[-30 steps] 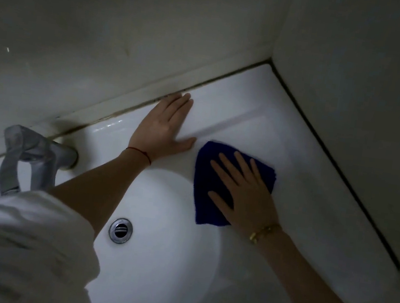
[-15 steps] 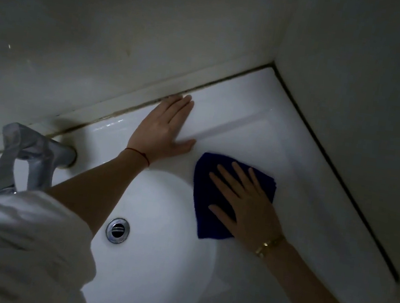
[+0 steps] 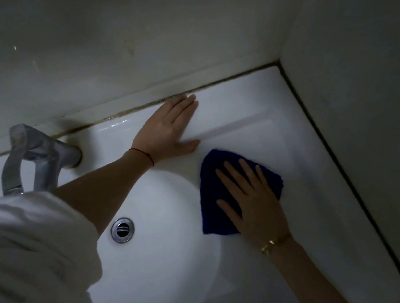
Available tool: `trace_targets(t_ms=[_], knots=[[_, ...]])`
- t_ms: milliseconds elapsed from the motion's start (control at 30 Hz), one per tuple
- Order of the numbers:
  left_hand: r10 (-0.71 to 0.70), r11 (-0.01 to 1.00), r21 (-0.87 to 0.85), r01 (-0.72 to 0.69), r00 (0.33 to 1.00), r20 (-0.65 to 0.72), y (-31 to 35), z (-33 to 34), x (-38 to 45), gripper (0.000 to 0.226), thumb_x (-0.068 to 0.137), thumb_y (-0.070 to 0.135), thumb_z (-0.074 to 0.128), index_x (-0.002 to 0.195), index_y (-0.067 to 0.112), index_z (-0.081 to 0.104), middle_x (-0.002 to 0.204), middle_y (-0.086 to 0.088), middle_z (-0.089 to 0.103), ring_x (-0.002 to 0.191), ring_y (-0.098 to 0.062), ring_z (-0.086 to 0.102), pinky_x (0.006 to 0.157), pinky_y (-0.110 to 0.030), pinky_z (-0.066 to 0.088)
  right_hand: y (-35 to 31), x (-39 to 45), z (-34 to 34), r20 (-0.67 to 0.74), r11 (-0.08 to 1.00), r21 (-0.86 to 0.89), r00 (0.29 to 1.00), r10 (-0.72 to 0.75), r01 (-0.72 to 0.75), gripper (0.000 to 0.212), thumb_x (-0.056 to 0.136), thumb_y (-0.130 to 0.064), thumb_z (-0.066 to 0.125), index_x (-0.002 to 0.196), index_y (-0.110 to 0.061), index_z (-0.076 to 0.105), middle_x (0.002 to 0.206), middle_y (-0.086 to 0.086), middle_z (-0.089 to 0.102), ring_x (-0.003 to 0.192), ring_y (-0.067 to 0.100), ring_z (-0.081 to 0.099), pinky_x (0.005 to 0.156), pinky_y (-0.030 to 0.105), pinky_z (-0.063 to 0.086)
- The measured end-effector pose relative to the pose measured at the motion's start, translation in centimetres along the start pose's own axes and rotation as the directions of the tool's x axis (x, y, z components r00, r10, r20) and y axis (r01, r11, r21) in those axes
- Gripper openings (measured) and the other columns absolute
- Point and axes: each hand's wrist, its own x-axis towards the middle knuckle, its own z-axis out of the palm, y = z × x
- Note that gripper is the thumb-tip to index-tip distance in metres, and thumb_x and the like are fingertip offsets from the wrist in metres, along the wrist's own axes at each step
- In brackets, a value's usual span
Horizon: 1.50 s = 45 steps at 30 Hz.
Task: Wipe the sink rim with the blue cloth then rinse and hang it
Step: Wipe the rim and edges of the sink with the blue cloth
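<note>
A folded blue cloth (image 3: 213, 191) lies on the white sink rim (image 3: 307, 166), at the right edge of the round basin. My right hand (image 3: 253, 205) presses flat on the cloth with its fingers spread and straight. My left hand (image 3: 168, 129) rests flat on the back rim, fingertips touching the seam at the wall, thumb pointing toward the cloth. Part of the cloth is hidden under my right palm.
A chrome faucet (image 3: 31, 156) stands at the back left of the rim. The drain (image 3: 122, 229) sits in the basin's bottom. Walls close the sink in behind and on the right, meeting at a corner (image 3: 279, 65). My white sleeve (image 3: 13, 248) covers the lower left.
My right hand and the cloth have slid a little down the right rim toward me. My left hand has stayed in place on the back rim.
</note>
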Motion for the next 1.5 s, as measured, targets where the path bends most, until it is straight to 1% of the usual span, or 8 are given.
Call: trace_targets(t_ms=[300,500,767,967,1033,1233,1400,1500], knots=[[0.022,1.0,0.017,-0.022,1.0,-0.009,0.0,0.1,0.1,0.076,0.086,0.042,0.069,0.139,-0.007,0.046,0.145,-0.023,0.047,0.135,-0.041,0.043,0.112,-0.05,0.038,1.8,4.8,-1.2,-0.11,0.922,-0.045,0.919,0.379,-0.385,0.062,0.098,-0.048,0.039,0.151,-0.018,0.026,0.158,0.007,0.025,0.146,0.032,0.017,0.121,0.047,0.002],[0.016,1.0,0.024,-0.015,1.0,-0.021,-0.1,0.3,0.0,0.077,0.086,0.044,0.068,0.141,-0.006,0.045,0.146,-0.022,0.046,0.136,-0.04,0.042,0.114,-0.047,0.036,0.6,1.3,-0.3,-0.006,0.999,-0.049,1.0,0.019,-0.019,0.058,0.099,-0.05,0.034,0.149,-0.022,0.032,0.157,-0.001,0.029,0.147,0.026,0.018,0.121,0.045,0.009],[0.007,1.0,0.017,-0.007,1.0,-0.009,-0.1,0.2,0.0,0.079,0.086,0.044,0.068,0.142,-0.005,0.044,0.147,-0.022,0.045,0.136,-0.039,0.041,0.113,-0.049,0.037,1.6,4.2,-1.0,-0.135,0.919,-0.036,0.913,0.386,-0.393,0.06,0.099,-0.046,0.037,0.152,-0.018,0.025,0.158,0.007,0.025,0.147,0.032,0.015,0.121,0.046,0.001],[0.001,1.0,0.02,-0.001,1.0,-0.003,0.0,0.0,0.0,0.078,0.086,0.044,0.069,0.141,-0.006,0.044,0.146,-0.022,0.046,0.137,-0.039,0.042,0.112,-0.05,0.037,-0.6,-0.1,0.2,0.002,1.0,-0.014,1.0,0.0,0.0,0.057,0.099,-0.05,0.034,0.15,-0.024,0.031,0.157,-0.003,0.027,0.148,0.023,0.015,0.121,0.043,0.006],[0.007,1.0,0.02,-0.007,1.0,-0.009,0.0,0.0,0.0,0.077,0.086,0.043,0.069,0.14,-0.006,0.046,0.145,-0.023,0.048,0.136,-0.04,0.043,0.112,-0.049,0.038,1.5,-0.4,-0.4,-0.024,0.999,-0.043,0.999,0.021,-0.022,0.055,0.099,-0.049,0.034,0.148,-0.024,0.034,0.156,-0.002,0.03,0.147,0.025,0.018,0.121,0.043,0.008],[0.012,1.0,0.023,-0.011,1.0,-0.008,0.0,0.1,0.0,0.077,0.086,0.043,0.069,0.14,-0.007,0.045,0.145,-0.023,0.047,0.135,-0.04,0.043,0.112,-0.05,0.038,1.5,3.8,-1.0,-0.143,0.919,-0.035,0.912,0.384,-0.392,0.059,0.099,-0.045,0.038,0.151,-0.018,0.027,0.158,0.008,0.025,0.146,0.033,0.016,0.121,0.047,0.002],[0.005,1.0,0.022,-0.005,1.0,0.001,-0.1,0.0,0.0,0.079,0.086,0.044,0.068,0.141,-0.006,0.044,0.146,-0.023,0.046,0.136,-0.04,0.042,0.113,-0.049,0.036,-1.5,0.1,0.4,-0.035,0.998,-0.019,0.997,0.063,-0.063,0.056,0.099,-0.047,0.035,0.149,-0.022,0.033,0.156,0.0,0.03,0.147,0.026,0.018,0.121,0.045,0.008],[0.007,1.0,0.015,-0.007,1.0,-0.005,-0.1,0.0,0.0,0.077,0.086,0.044,0.068,0.14,-0.006,0.045,0.145,-0.023,0.047,0.135,-0.041,0.043,0.112,-0.049,0.038,0.7,-1.3,-0.1,-0.054,0.998,-0.016,0.997,0.063,-0.064,0.055,0.099,-0.049,0.036,0.148,-0.024,0.035,0.155,-0.002,0.032,0.147,0.023,0.019,0.121,0.044,0.01]])
